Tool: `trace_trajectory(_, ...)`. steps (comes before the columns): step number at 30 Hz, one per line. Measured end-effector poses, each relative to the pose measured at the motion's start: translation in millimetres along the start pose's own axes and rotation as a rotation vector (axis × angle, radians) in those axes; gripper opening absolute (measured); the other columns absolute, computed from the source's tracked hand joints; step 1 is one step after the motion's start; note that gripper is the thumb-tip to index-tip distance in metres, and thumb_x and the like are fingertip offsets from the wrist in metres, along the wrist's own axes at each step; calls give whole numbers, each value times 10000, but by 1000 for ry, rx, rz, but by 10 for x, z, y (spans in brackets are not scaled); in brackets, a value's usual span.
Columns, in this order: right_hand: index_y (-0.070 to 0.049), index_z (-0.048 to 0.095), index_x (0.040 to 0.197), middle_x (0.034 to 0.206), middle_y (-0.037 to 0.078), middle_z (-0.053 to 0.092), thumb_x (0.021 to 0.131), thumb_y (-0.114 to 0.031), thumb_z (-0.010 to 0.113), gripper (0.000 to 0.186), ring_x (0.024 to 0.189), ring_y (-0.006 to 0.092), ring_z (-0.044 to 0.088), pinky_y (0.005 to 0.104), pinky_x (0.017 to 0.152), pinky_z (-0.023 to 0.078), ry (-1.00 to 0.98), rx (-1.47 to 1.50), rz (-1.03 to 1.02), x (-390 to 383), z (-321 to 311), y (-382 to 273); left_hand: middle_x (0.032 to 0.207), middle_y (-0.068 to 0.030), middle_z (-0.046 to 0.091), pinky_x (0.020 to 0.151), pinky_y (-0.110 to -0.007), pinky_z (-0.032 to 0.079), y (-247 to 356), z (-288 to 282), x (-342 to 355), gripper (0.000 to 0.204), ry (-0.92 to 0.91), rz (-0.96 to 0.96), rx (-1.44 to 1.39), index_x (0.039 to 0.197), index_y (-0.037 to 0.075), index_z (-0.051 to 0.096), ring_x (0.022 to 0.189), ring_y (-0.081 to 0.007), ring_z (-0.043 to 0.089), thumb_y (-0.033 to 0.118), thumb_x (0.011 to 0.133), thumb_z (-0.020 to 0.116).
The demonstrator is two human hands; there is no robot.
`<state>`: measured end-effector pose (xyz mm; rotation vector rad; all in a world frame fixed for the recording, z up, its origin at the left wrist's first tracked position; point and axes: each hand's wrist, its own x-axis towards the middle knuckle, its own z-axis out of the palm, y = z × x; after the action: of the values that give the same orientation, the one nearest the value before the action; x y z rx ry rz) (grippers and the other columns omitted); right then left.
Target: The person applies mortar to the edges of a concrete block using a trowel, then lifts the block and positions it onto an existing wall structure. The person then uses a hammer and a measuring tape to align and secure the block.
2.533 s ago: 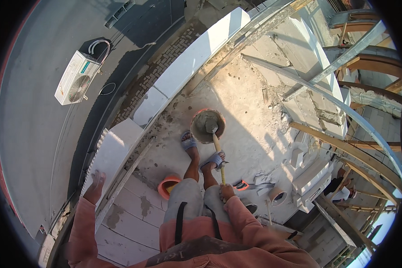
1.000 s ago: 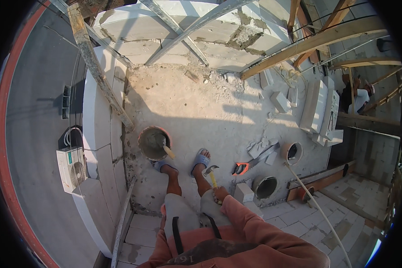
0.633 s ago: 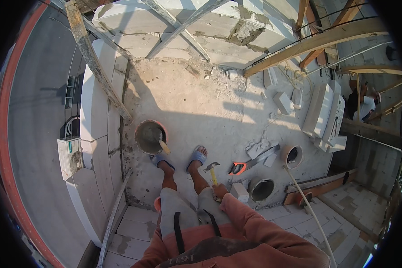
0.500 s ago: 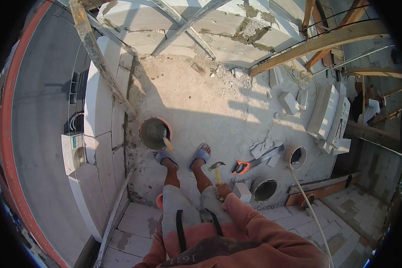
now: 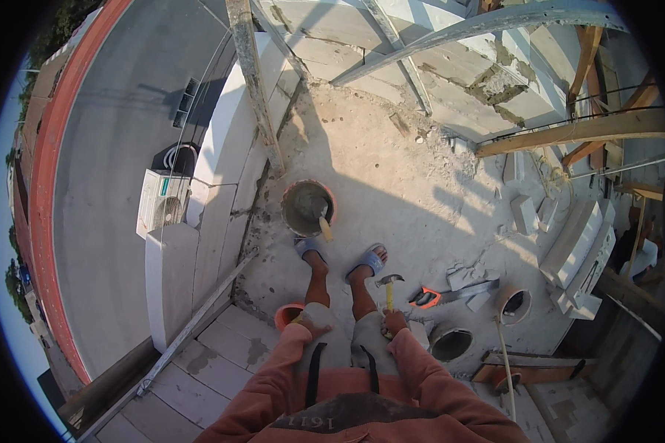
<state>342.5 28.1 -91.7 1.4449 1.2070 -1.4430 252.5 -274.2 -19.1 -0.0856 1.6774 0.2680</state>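
Observation:
My right hand (image 5: 394, 323) is closed round the yellow handle of a claw hammer (image 5: 389, 282), beside my right knee, with the metal head pointing away from me. On the left thigh of my grey shorts rests my left hand (image 5: 314, 323), fingers laid out and nothing seen in it. Just left of that hand is an orange bucket (image 5: 287, 316), partly hidden by the sleeve. A bucket of grey mortar (image 5: 298, 214) stands ahead of my left foot, a trowel (image 5: 325, 227) with a pale handle leaning in it. Right of the hammer lies a handsaw (image 5: 451, 294) with an orange-and-black grip.
A small white block (image 5: 420, 334) and another bucket (image 5: 451, 342) stand right of my hand; a further bucket (image 5: 513, 304) lies beyond. Long blocks (image 5: 573, 244) are stacked at right. Low block walls (image 5: 218, 207) border the left and far sides, with slanting props (image 5: 255, 88). Another person (image 5: 643, 255) is at far right.
The view has swung left, so the scene sits further right. My left hand, hidden before, now shows on my thigh by the orange bucket. The right hand still grips the hammer.

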Motion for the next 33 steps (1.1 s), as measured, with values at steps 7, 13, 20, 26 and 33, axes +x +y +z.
trace_trajectory(7,-77,468,1046,678,44,466,1003,-236,575,196,458,163,448,346,385,364,-50,62,60,-32,0,-47,1684,-158,151,1228,-467,244,727,-137,-268,1153,-167,-431,27,1614,34,2,1535,-363,200,680,872,604)
trace_trajectory(13,-16,561,1030,680,61,541,990,-265,594,253,473,195,539,373,387,422,36,-49,-53,590,-248,396,1681,-198,117,1240,-466,206,518,76,41,1151,-84,-354,36,1602,-2,-31,1542,-383,164,680,895,567)
trace_trajectory(20,36,601,1029,668,73,580,981,-289,605,328,489,217,592,386,396,458,-4,-19,-13,129,-47,58,1690,-183,56,1250,-448,163,256,341,254,1074,-69,-322,45,1608,30,-44,1546,-379,138,652,933,514)
trace_trajectory(26,-62,502,985,650,49,470,995,-263,582,216,448,170,462,352,386,373,-57,83,71,-12,-53,-92,1680,-208,92,1241,-455,197,242,392,341,1095,-55,-346,14,1596,10,-89,1537,-382,185,635,937,521)
trace_trajectory(33,-47,475,992,650,55,468,974,-236,579,216,438,181,470,355,374,382,-51,61,84,-35,-80,-138,1688,-194,60,1247,-463,173,273,369,288,1085,-53,-390,-105,1604,57,-106,1544,-385,155,627,935,531)
